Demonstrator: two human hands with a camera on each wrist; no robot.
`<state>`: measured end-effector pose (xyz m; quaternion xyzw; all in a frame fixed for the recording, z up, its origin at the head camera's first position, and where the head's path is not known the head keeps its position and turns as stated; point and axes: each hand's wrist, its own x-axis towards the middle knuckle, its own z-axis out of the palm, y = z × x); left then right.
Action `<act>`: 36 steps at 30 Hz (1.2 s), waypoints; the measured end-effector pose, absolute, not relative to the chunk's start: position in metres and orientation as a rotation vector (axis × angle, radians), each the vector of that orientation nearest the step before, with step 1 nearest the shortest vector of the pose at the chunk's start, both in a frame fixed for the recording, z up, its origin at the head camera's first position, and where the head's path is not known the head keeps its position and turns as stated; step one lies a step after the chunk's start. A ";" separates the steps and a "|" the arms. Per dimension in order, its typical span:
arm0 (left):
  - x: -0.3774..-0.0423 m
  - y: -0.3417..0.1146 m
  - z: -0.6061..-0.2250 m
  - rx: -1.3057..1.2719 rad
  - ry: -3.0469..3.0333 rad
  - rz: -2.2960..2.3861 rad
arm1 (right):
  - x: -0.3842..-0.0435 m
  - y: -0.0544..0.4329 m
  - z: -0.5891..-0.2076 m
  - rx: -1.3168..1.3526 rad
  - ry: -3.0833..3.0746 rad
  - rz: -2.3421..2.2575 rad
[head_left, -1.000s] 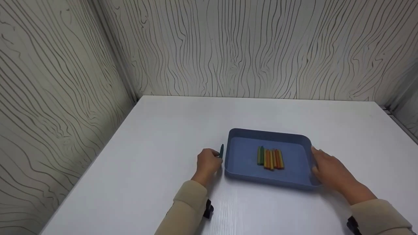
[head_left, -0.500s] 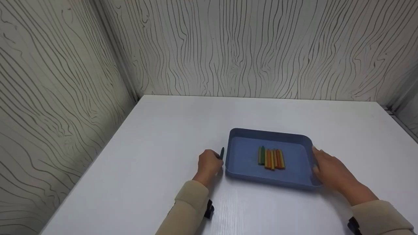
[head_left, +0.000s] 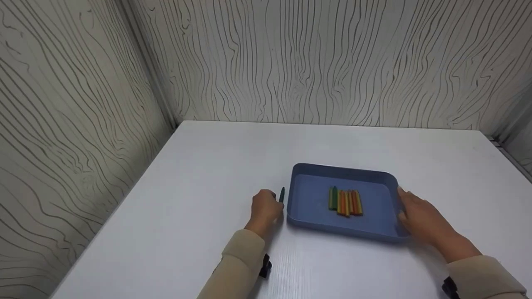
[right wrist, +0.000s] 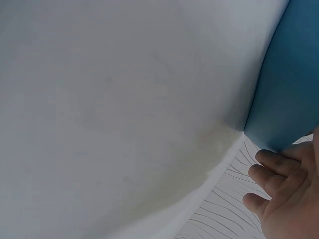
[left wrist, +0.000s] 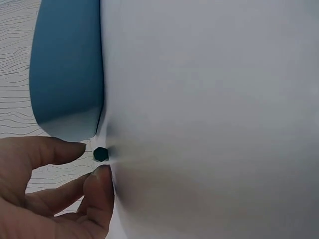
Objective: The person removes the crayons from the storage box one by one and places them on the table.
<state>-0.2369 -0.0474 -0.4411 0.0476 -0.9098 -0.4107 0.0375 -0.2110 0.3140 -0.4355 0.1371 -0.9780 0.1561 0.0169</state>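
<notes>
My left hand (head_left: 266,209) is beside the left wall of a blue tray (head_left: 316,226). Its thumb and forefinger stand apart on either side of a dark green crayon (left wrist: 100,154), with a small gap to the thumb in the left wrist view. The crayon points away from me, alongside the tray's outer wall. At the tray's other end, my right hand (head_left: 424,218) rests against the right wall. In the right wrist view its fingers (right wrist: 266,179) are extended near the wall's corner, and its thumb is largely out of view.
Inside the tray, several yellow, orange, red and green crayons (head_left: 346,202) lie side by side in a row. The tray stands on a white table (head_left: 187,187), with wood-grain patterned panels (head_left: 299,62) behind and at the sides.
The green crayon has come slightly nearer to me and lower beside the tray, and the left fingers have loosened around it. My right hand stays at the tray's right side.
</notes>
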 end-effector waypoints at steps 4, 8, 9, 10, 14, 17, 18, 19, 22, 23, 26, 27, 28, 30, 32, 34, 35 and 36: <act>-0.237 -0.048 -0.440 0.114 -2.767 -1.221 | -0.210 0.314 -0.435 0.434 -3.035 0.478; -0.238 -0.050 -0.438 0.131 -2.770 -1.166 | -0.209 0.314 -0.435 0.423 -3.038 0.482; -0.238 -0.050 -0.437 0.132 -2.773 -1.144 | -0.209 0.314 -0.435 0.419 -3.039 0.484; -0.238 -0.051 -0.437 0.136 -2.776 -1.119 | -0.209 0.314 -0.435 0.416 -3.040 0.486; -0.238 -0.052 -0.435 0.127 -2.796 -0.988 | -0.209 0.314 -0.435 0.401 -3.049 0.507; -0.239 -0.053 -0.433 0.117 -2.812 -0.903 | -0.209 0.315 -0.434 0.391 -3.054 0.511; -0.238 -0.053 -0.433 0.113 -2.813 -0.885 | -0.209 0.315 -0.435 0.392 -3.052 0.508; -0.238 -0.053 -0.431 0.109 -2.815 -0.868 | -0.209 0.315 -0.435 0.393 -3.051 0.503; -0.238 -0.052 -0.428 0.084 -2.818 -0.822 | -0.209 0.315 -0.435 0.402 -3.045 0.492; -0.238 -0.052 -0.427 0.075 -2.819 -0.807 | -0.209 0.315 -0.436 0.406 -3.042 0.491; -0.239 -0.051 -0.424 0.052 -2.825 -0.757 | -0.209 0.314 -0.435 0.417 -3.036 0.495; -0.239 -0.050 -0.423 0.044 -2.818 -0.747 | -0.209 0.314 -0.435 0.422 -3.034 0.500; -0.240 -0.050 -0.421 0.039 -2.815 -0.735 | -0.209 0.314 -0.435 0.422 -3.036 0.502; -0.241 -0.048 -0.420 0.031 -2.818 -0.713 | -0.209 0.314 -0.435 0.418 -3.043 0.507; -0.242 -0.047 -0.418 0.019 -2.815 -0.700 | -0.209 0.314 -0.434 0.412 -3.048 0.507; -0.242 -0.044 -0.417 0.007 -2.819 -0.690 | -0.208 0.313 -0.434 0.408 -3.049 0.506; -0.243 -0.043 -0.417 -0.002 -2.817 -0.687 | -0.208 0.312 -0.434 0.408 -3.047 0.508; -0.243 -0.042 -0.416 -0.011 -2.813 -0.684 | -0.207 0.312 -0.433 0.409 -3.043 0.509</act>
